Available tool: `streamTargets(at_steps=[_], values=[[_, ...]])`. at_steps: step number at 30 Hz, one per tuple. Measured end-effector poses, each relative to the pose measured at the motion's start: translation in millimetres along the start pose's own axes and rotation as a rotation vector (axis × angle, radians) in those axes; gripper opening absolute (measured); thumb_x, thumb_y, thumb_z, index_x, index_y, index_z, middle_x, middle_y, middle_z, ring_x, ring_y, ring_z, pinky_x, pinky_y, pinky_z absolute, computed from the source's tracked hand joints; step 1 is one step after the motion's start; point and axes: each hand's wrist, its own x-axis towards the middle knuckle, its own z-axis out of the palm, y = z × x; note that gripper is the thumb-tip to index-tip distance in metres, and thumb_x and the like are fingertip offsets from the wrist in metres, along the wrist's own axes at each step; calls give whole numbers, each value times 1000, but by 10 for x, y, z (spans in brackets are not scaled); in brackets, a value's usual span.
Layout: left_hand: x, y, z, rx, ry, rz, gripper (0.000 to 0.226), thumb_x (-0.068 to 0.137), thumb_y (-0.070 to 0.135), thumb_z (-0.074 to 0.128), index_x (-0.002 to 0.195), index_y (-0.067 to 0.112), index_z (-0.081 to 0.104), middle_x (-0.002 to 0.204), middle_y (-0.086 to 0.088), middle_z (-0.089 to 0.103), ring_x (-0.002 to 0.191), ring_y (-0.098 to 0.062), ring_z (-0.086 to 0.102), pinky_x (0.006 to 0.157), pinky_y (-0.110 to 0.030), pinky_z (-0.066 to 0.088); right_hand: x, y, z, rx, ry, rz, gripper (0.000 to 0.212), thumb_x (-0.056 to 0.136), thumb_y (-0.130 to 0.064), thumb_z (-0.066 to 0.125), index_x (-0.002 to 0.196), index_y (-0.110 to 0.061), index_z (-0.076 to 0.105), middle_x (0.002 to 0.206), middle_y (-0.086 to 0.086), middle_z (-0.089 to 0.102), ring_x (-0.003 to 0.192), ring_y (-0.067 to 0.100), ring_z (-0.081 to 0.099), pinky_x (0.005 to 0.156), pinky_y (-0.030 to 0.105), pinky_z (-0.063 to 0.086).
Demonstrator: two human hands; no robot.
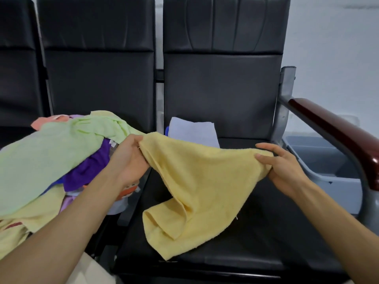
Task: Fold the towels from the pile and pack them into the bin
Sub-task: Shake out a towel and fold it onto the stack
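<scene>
My left hand (131, 158) and right hand (285, 167) each pinch a corner of the yellow terry-cloth towel (201, 185); I judge spreading the step in hand, with the first fold toward 12 o'clock next.

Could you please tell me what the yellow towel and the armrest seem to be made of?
The yellow towel looks like terry cloth, matte, with a fuzzy nap and limp drape. The armrest looks like dark red lacquered wood or glossy plastic, judging by its bright highlights.

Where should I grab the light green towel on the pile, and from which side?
Likely the light green towel by its bunched right end, reached from above right: it drapes over the pile top, and that end stands raised beside the left hand.
</scene>
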Motion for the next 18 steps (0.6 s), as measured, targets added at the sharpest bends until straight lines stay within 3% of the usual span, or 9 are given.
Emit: streamTargets(at_steps=[4,8,11,15,18], values=[[-93,334,175,72,-59,75,28,98,34,51,106,11,65,99,-6,71,97,-19,68,89,-36,52,-37,-400,85,-51,-90,-65,38,80,7,67,114,-11,66,105,7,62,96,24,61,82,38,53],[-244,854,411,231,-29,239,21,100,25,50,106,11,65,96,-4,71,86,-16,70,74,-32,54,-132,-920,193,-250,-96,-307,53,68,10,77,111,-19,68,111,4,64,97,19,63,83,32,56],[-416,1188,515,405,31,318,25,103,20,45,112,9,65,107,-10,69,95,-22,66,74,-32,52,-258,-1295,251,-415,-7,-450,36,75,2,75,101,-22,69,105,-5,62,92,11,59,76,23,53],[-545,1537,513,499,156,351,25,101,23,49,113,12,68,116,-13,66,106,-31,62,89,-43,52,-348,-1695,217,-654,137,-561,18,81,-15,72,97,-24,69,107,-6,58,100,12,52,79,26,42],[-608,1699,525,507,230,373,22,98,13,54,115,4,66,113,-12,66,103,-27,62,89,-40,52,-429,-1892,152,-773,195,-601,16,84,-22,71,99,-19,70,105,-3,58,104,15,51,81,26,38]])
